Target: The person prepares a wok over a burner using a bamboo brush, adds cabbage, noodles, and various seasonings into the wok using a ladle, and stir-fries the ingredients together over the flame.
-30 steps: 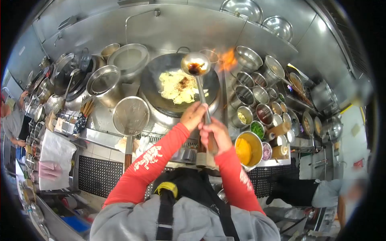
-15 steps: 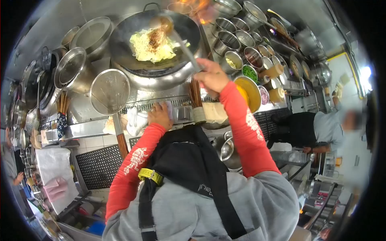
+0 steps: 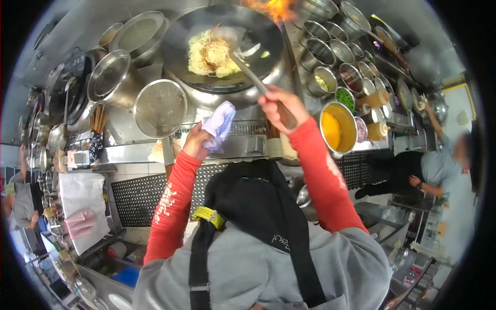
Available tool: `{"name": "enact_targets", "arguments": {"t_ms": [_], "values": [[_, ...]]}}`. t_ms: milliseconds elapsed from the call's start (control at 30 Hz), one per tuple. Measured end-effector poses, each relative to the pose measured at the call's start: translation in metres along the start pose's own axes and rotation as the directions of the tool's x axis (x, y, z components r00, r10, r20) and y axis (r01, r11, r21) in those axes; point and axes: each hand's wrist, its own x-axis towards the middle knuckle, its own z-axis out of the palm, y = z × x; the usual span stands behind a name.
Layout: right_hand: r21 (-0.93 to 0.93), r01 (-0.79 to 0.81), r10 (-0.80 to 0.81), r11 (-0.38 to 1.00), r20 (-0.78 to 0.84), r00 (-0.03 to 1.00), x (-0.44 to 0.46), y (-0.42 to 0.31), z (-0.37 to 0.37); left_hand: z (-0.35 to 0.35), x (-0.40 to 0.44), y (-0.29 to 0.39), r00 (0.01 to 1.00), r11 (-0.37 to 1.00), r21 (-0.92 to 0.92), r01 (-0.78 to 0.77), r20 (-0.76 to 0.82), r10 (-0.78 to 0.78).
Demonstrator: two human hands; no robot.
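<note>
My right hand (image 3: 281, 108) is closed around the long handle of a metal ladle (image 3: 253, 77). The ladle's head reaches down beside pale noodles (image 3: 209, 54) in a large dark wok (image 3: 175, 46); steam or blur partly hides it. Brownish strands lie on top of the noodles, with yellowish-green pieces around them. My left hand (image 3: 196, 142) grips a bunched whitish-lilac cloth (image 3: 219, 124), held up in front of the wok over the stove's front edge. The cloth does not touch the wok.
Flames (image 3: 274, 8) rise behind the wok on the right. A round strainer (image 3: 160, 108) lies left of the wok. To the right stand a pot of yellow liquid (image 3: 338, 126), chopped greens (image 3: 344, 98) and several metal containers. A co-worker (image 3: 434, 165) stands at far right.
My left hand has lifted the cloth from the front ledge towards the wok. The ladle has come down from above the noodles to beside them. The whole view has shifted.
</note>
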Motion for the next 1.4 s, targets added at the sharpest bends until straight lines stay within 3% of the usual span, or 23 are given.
{"name": "enact_targets", "arguments": {"t_ms": [67,133,200,267,333,400,433,533,667,700,733,800,833,867,900,933,967,1000,1100,1200,1267,1333,1400], "values": [[-0.559,-0.018,-0.099,0.829,-0.178,0.979,-0.014,-0.009,0.018,-0.02,-0.009,-0.003,0.994,0.992,-0.127,-0.026,0.103,0.039],[-0.931,0.019,-0.21,0.365,-0.063,0.976,-0.017,-0.017,0.017,-0.001,-0.019,0.006,0.983,0.949,-0.314,-0.02,0.166,0.076],[-0.975,0.115,-0.316,-0.188,0.171,0.933,-0.016,-0.019,0.011,0.004,-0.021,0.01,0.979,0.925,-0.38,0.004,0.19,0.074],[-0.915,0.133,-0.305,-0.382,0.261,0.916,-0.011,-0.01,-0.004,-0.001,-0.017,0.009,0.984,0.941,-0.336,0.047,0.179,0.015],[-0.812,0.141,-0.278,-0.567,0.349,0.895,-0.007,-0.006,-0.017,-0.014,-0.012,0.001,0.999,0.984,-0.178,-0.013,-0.037,0.006],[-0.817,0.07,-0.239,-0.572,0.248,0.939,-0.042,-0.01,0.019,-0.016,-0.01,0.003,0.987,0.999,-0.035,-0.032,-0.158,0.026],[-0.811,0.025,-0.25,-0.585,0.209,0.946,-0.062,-0.012,0.03,-0.01,-0.012,0.006,0.975,0.987,-0.12,-0.106,-0.206,0.08],[-0.753,-0.065,-0.26,-0.655,0.144,0.955,-0.082,-0.013,0.028,0.003,-0.027,0.02,0.957,0.975,-0.117,-0.19,-0.244,0.157],[-0.653,-0.11,-0.268,-0.749,0.146,0.952,-0.044,-0.003,-0.017,-0.002,-0.026,0.021,0.991,0.937,-0.332,-0.109,-0.111,0.076],[-0.643,-0.133,-0.319,-0.754,0.181,0.93,-0.036,-0.001,-0.011,-0.007,-0.022,0.018,0.995,0.897,-0.431,-0.094,-0.026,0.091],[-0.646,-0.044,-0.361,-0.762,0.368,0.857,-0.03,0.004,0.0,-0.012,-0.021,0.016,0.976,0.834,-0.552,0.003,0.182,0.116],[-0.609,0.144,-0.415,-0.78,0.675,0.609,-0.025,0.029,0.03,0.037,-0.024,0.033,0.983,0.791,-0.607,-0.075,-0.177,-0.043],[-0.867,0.284,-0.509,-0.409,0.475,0.718,-0.022,0.049,0.041,0.044,-0.022,0.032,0.993,0.823,-0.557,-0.112,-0.102,0.066],[-0.948,0.314,-0.481,0.061,0.248,0.841,-0.02,0.069,0.048,0.049,-0.021,0.027,0.988,0.848,-0.51,-0.142,-0.019,0.154],[-0.833,0.133,-0.26,0.537,-0.013,0.966,-0.011,0.082,0.048,0.051,-0.018,0.022,0.979,0.872,-0.455,-0.179,0.01,0.205],[-0.58,-0.014,-0.023,0.814,-0.056,0.998,-0.003,0.092,0.049,0.054,-0.013,0.012,0.957,0.857,-0.451,-0.249,0.023,0.289],[-0.426,-0.037,0.016,0.904,-0.053,0.998,-0.001,0.102,0.052,0.054,-0.011,0.005,0.946,0.921,-0.222,-0.321,-0.041,0.32],[-0.269,-0.056,0.05,0.962,-0.032,0.998,0.0,0.107,0.054,0.053,-0.008,0.004,0.922,0.926,0.024,-0.376,-0.09,0.377],[-0.116,-0.126,0.132,0.985,0.047,0.99,-0.003,0.119,0.047,0.044,-0.019,0.007,0.945,0.946,0.032,-0.322,-0.052,0.324],[-0.205,-0.035,0.067,0.978,0.149,0.987,-0.003,0.12,0.045,0.038,-0.031,0.012,0.948,0.929,0.236,-0.285,-0.07,0.309],[-0.397,0.023,-0.006,0.917,0.044,0.999,-0.007,0.114,0.042,0.032,-0.039,0.009,0.949,0.959,0.162,-0.234,-0.176,0.261],[-0.666,0.07,-0.124,0.743,-0.034,0.992,-0.004,0.113,0.025,0.02,-0.042,0.0,0.924,0.968,0.098,-0.231,-0.289,0.25],[-0.646,0.162,-0.268,0.746,-0.069,0.961,0.0,0.113,0.028,0.02,-0.045,0.0,0.889,0.959,0.179,-0.221,-0.368,0.274]]}}
